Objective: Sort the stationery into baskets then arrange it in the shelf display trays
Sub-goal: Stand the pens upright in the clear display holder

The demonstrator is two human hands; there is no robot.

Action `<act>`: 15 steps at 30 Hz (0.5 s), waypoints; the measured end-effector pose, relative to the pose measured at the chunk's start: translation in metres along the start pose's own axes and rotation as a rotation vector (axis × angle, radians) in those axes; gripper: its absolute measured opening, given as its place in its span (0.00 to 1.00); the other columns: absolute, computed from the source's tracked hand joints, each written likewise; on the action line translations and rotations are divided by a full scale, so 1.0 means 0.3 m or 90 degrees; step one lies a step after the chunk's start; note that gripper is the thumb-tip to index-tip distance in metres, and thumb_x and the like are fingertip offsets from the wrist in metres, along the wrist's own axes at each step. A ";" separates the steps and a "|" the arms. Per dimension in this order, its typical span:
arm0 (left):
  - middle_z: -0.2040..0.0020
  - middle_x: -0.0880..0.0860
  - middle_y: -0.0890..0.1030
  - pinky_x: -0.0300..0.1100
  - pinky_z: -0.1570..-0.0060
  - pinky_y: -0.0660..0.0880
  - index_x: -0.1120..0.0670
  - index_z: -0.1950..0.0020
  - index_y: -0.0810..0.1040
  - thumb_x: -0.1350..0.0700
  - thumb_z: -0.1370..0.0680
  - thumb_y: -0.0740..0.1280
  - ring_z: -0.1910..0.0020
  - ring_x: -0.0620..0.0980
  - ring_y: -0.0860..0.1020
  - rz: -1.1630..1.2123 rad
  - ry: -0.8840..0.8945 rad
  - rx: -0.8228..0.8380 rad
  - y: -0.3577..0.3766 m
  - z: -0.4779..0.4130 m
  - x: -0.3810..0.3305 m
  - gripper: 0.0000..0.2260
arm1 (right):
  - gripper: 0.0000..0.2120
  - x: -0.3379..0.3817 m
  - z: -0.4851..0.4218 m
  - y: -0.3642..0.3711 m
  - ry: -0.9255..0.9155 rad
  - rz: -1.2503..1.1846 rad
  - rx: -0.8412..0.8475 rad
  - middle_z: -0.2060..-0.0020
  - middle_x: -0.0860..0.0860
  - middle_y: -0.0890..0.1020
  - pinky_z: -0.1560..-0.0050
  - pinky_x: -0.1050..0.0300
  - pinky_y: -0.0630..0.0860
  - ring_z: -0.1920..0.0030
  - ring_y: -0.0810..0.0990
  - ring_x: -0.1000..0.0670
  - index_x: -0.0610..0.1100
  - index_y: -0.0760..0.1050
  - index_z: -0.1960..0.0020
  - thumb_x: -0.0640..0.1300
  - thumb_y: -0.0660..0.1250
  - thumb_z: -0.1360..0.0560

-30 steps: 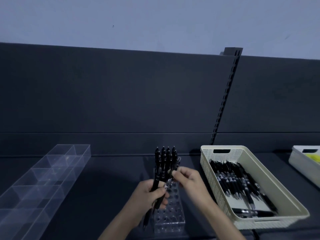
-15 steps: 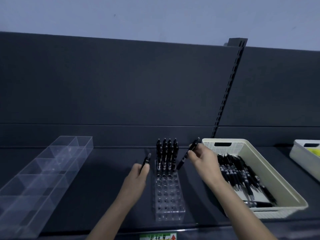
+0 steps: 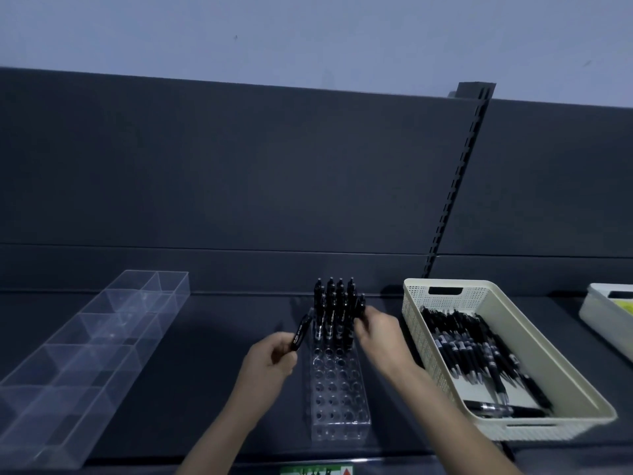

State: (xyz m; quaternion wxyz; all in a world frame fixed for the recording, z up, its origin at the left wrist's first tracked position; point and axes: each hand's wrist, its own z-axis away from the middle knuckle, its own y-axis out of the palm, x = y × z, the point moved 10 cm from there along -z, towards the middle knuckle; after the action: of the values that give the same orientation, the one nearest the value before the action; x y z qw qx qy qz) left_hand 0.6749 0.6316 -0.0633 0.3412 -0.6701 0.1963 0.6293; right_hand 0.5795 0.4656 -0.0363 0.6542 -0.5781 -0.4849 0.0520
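A: What has changed?
B: The right hand [image 3: 375, 332] has brought a black pen [image 3: 359, 305] from near the cream basket [image 3: 416, 320] in against the standing pens [image 3: 334, 303] at the far end of the clear holder [image 3: 337, 399], fingers pinched round it.
A: And the left hand [image 3: 270, 358]?
B: Fingers curled round a second pen [image 3: 301, 332], tilted, just beside the holder's left edge

Left hand [image 3: 270, 358] holds a pen [image 3: 301, 332]; right hand [image 3: 378, 332] pinches another pen [image 3: 359, 305] at the rack [image 3: 337, 399]
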 end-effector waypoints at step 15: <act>0.71 0.45 0.80 0.32 0.58 0.76 0.40 0.65 0.83 0.68 0.29 0.70 0.68 0.38 0.78 0.027 0.037 -0.028 0.001 -0.002 -0.068 0.20 | 0.16 -0.023 0.044 -0.025 0.031 -0.029 -0.039 0.52 0.45 0.83 0.53 0.60 0.74 0.55 0.80 0.49 0.38 0.74 0.39 0.46 0.65 0.23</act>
State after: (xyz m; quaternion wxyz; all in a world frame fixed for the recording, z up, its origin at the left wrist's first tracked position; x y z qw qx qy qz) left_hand 0.6724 0.6275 -0.0434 0.3070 -0.6914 0.2066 0.6206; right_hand 0.5629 0.4682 -0.0360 0.6488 -0.5878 -0.4832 0.0081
